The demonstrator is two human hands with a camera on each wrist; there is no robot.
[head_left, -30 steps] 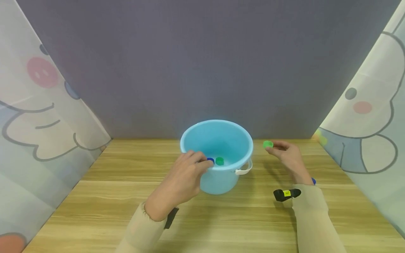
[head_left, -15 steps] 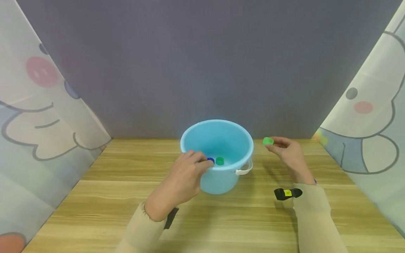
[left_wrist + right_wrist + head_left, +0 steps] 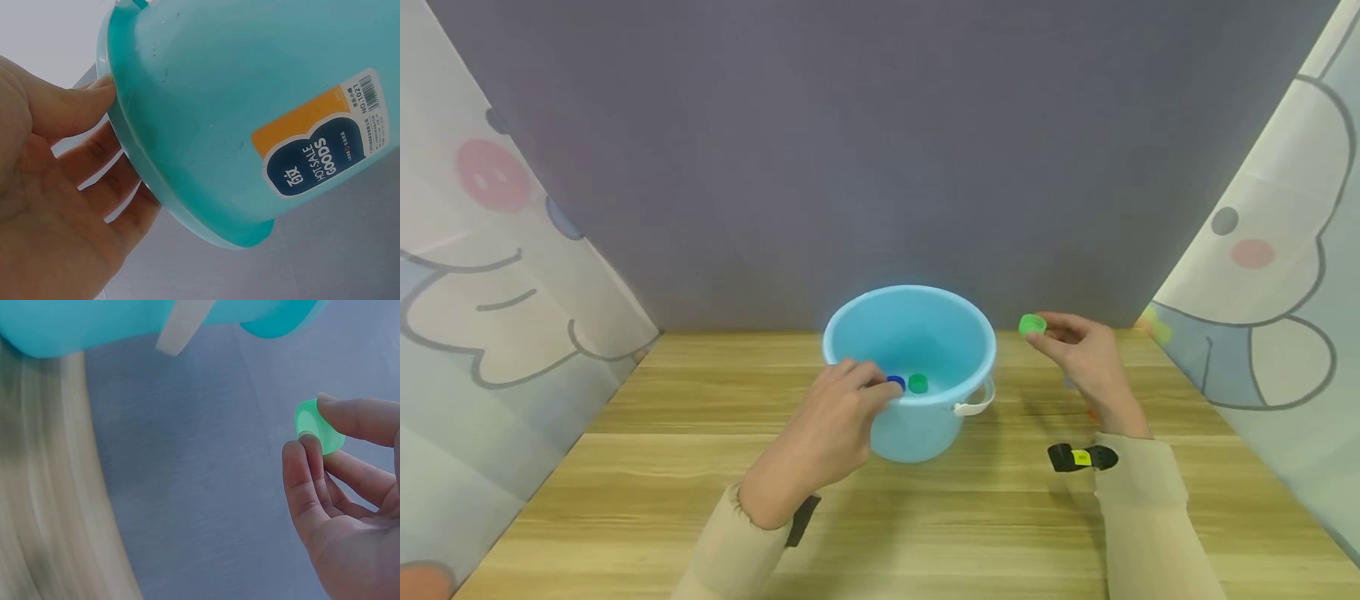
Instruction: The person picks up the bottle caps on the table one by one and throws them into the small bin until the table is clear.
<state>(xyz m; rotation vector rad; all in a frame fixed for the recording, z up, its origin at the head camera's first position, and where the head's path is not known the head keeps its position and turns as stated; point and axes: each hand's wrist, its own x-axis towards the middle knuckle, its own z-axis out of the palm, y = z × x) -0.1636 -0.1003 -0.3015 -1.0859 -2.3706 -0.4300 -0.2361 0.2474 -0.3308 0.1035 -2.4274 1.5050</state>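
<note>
A light blue bucket (image 3: 917,429) stands upright on the wooden table. My left hand (image 3: 838,417) grips its near left rim; in the left wrist view the thumb (image 3: 78,109) lies on the outer side and the other fingers go behind the rim. Inside the bucket are a green bottle cap (image 3: 917,383) and a dark blue bottle cap (image 3: 896,382), the blue one partly hidden by my left hand. To the right of the bucket, my right hand (image 3: 1086,350) pinches a bright green bottle cap (image 3: 317,428) between thumb and fingertips, held above the table and apart from the bucket.
The bucket's white handle (image 3: 976,408) hangs on its right side. A small orange thing (image 3: 1093,414) shows beside my right wrist, mostly hidden. A grey wall (image 3: 880,167) stands behind the table, with cartoon-printed curtains (image 3: 1262,333) at both sides.
My right hand has risen slightly with the green bottle cap, which has tilted. The left hand keeps its grip on the rim. The blue spot near the right wrist is no longer visible.
</note>
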